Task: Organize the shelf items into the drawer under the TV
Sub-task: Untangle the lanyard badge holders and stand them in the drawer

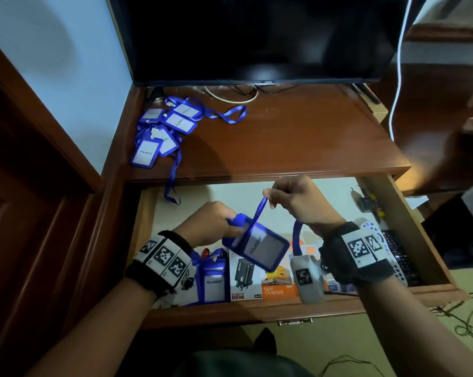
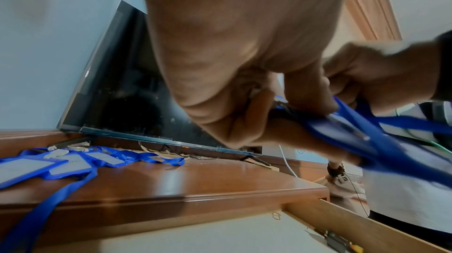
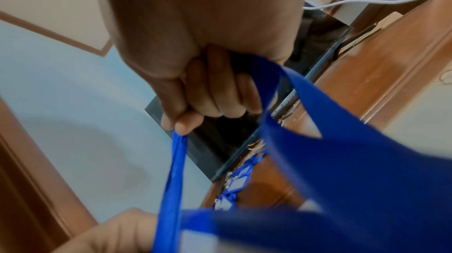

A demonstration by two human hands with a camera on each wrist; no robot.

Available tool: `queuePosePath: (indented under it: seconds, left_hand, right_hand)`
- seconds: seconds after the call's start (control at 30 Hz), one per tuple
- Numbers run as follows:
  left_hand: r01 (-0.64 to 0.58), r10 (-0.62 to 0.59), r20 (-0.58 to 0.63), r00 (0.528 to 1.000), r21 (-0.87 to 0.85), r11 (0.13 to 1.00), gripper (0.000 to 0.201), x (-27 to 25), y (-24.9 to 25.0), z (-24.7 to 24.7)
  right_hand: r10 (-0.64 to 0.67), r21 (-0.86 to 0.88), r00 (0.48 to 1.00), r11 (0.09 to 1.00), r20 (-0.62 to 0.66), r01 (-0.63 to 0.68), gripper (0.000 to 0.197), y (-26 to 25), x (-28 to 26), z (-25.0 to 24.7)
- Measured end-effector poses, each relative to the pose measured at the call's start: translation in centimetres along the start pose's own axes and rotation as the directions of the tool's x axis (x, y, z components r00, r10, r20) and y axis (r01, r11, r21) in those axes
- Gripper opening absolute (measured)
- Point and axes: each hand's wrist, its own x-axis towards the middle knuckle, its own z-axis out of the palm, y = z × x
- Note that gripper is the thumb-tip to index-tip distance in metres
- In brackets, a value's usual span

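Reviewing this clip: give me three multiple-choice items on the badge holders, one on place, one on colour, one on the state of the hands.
1. Where does the pile of badge holders lie?
A. shelf top, left of the TV stand
B. floor
C. on the remote
2. What colour is the lanyard?
A. red
B. blue
C. green
3. What does the right hand do?
A. rests flat
B. pinches the lanyard
C. grips the drawer handle

A: the pile sits on the wood top.
B: the strap is blue.
B: its grip closes on the strap while the left hand holds the badge holder.
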Motion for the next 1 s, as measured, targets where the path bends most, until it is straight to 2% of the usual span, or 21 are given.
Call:
queuePosePath:
  seconds: [0.07,0.13,0.2,0.27,0.33,0.4,0.47,0.53,0.6,0.63,0.77,0.83,0.9,1.0]
  left_hand:
    - [0.021,-0.019,0.096,0.995,-0.016,1.0,0.021,-0.3,0.0,-0.3]
    - [0.053,-0.035,0.174,0.984,-0.102,0.993,0.012,-0.7,-0.1,-0.7]
    - [0.063,-0.014,0.215,0.976,-0.224,0.973,0.009,-1.3,-0.2,-1.2]
    - [0.059,0.013,0.207,0.978,-0.337,0.94,0.013,-1.6,-0.3,-1.6]
    - [0.032,0.026,0.132,0.991,-0.423,0.906,0.01,-1.6,-0.5,-1.8]
    - [-0.026,0.031,0.002,1.0,-0.519,0.854,0.017,-1.3,-0.9,-1.7]
    - [-0.089,0.001,-0.143,0.99,-0.611,0.787,0.01,-0.9,-1.0,-1.6]
    - [-0.127,-0.08,-0.268,0.96,-0.672,0.729,0.011,-0.5,-0.9,-1.6]
    - [-0.134,-0.175,-0.362,0.916,-0.687,0.714,0.019,0.1,-0.7,-1.5]
    - [-0.123,-0.222,-0.392,0.893,-0.686,0.717,0.021,0.4,-0.7,-1.5]
    - [-0.049,-0.369,-0.486,0.792,-0.653,0.756,0.006,1.4,-2.4,-0.9]
    - [0.01,-0.398,-0.512,0.761,-0.605,0.796,0.011,1.6,-3.8,-0.6]
    - [0.093,-0.397,-0.494,0.773,-0.531,0.842,0.011,1.5,-4.4,-0.1]
    - [0.165,-0.308,-0.427,0.85,-0.34,0.926,0.012,1.1,-4.1,0.7]
  right_hand:
    - [0.012,-0.016,0.999,1.0,0.047,-0.011,0.037,0.9,0.0,0.0]
    - [0.042,0.006,0.995,0.999,0.09,-0.042,0.037,1.8,-0.2,0.2]
    - [0.076,0.036,0.991,0.996,0.113,-0.08,0.037,3.0,-0.3,0.4]
    - [0.104,0.079,0.986,0.99,0.129,-0.115,0.038,4.0,-0.4,0.8]
    - [0.127,0.123,0.98,0.982,0.152,-0.146,0.041,4.6,-0.4,1.6]
    - [0.124,0.173,0.982,0.974,0.14,-0.147,0.046,5.0,-0.7,2.9]
    - [0.125,0.253,0.986,0.956,0.114,-0.151,0.034,5.2,-0.8,4.1]
    - [0.189,0.263,0.976,0.941,0.105,-0.211,0.015,5.0,-0.8,5.4]
    - [0.266,0.262,0.956,0.921,0.121,-0.289,0.039,4.8,-0.6,7.0]
    - [0.275,0.265,0.952,0.916,0.136,-0.303,0.045,4.7,-0.5,7.8]
    - [0.251,0.134,0.944,0.95,0.212,-0.283,0.046,4.3,0.1,9.8]
    - [0.216,0.045,0.94,0.971,0.265,-0.236,0.043,4.0,0.3,10.0]
    - [0.189,-0.021,0.928,0.981,0.321,-0.192,0.039,3.6,0.3,9.7]
    - [0.126,-0.092,0.92,0.991,0.371,-0.098,0.036,2.5,0.8,8.8]
